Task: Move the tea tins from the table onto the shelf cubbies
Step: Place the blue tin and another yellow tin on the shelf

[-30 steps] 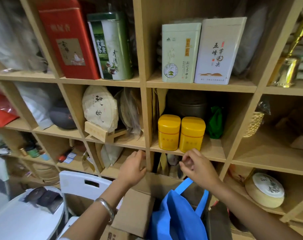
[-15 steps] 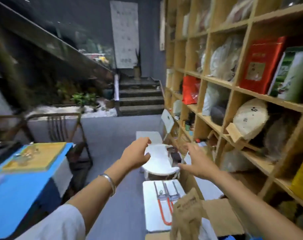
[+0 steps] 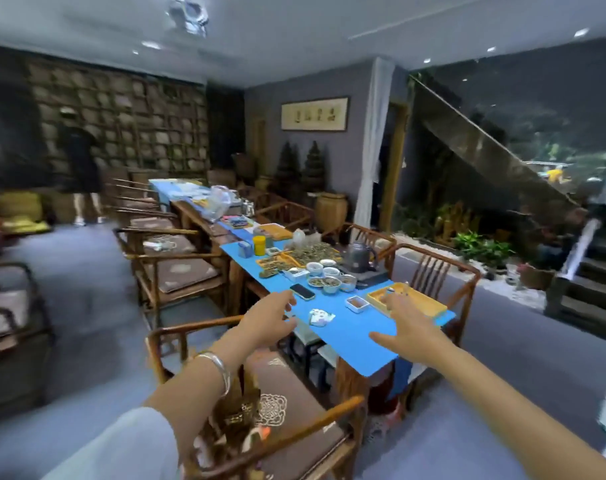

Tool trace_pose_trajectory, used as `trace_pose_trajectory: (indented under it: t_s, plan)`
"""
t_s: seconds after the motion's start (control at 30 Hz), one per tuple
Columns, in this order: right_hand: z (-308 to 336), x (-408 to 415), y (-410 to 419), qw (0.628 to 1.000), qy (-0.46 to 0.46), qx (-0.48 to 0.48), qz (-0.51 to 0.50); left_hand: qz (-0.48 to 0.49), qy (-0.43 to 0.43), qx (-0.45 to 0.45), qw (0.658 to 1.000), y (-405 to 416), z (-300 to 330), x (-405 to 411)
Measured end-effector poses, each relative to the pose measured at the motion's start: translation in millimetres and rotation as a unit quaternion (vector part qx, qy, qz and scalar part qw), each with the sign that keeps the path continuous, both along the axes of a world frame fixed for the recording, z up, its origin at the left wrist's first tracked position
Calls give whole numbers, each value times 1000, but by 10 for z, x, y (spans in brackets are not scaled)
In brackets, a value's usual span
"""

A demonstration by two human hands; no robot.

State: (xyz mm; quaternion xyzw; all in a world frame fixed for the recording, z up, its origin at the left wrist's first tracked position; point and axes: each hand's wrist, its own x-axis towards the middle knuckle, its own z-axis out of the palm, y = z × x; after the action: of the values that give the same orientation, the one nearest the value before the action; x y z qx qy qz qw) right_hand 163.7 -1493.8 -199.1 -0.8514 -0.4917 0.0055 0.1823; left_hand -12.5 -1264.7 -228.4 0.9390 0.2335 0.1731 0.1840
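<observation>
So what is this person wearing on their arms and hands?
The left hand and right hand are bare, with no gloves. A smooth silver bangle circles the left wrist, and a pale, light-coloured sleeve covers the left upper arm. The right forearm shows no sleeve or jewellery.

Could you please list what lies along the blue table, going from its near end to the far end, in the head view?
Near to far: small white patterned dish → black smartphone → cluster of white tea cups → grey metal kettle → yellow round tea tin → clear plastic bag.
</observation>
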Motion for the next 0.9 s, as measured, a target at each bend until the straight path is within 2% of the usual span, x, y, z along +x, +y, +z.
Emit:
trace_pose_trajectory:
  t_s: [0.23,0.43,0.63,0.9]
  plan:
    - [-102,-1668,1895,993,31,10,116,151,3,-26,988,1246,-124,-2214]
    - [-183,-2943,3091,981,52,-4,188,228,-16,-21,973,2034,-142,-3521]
    - [-287,-3467,3980,977,74,-26,197,253,13,-31,967,2649,-276,-4186]
    - [-577,-3601,5451,966,74,-48,243,299,43,-55,952,3622,-622,-4482]
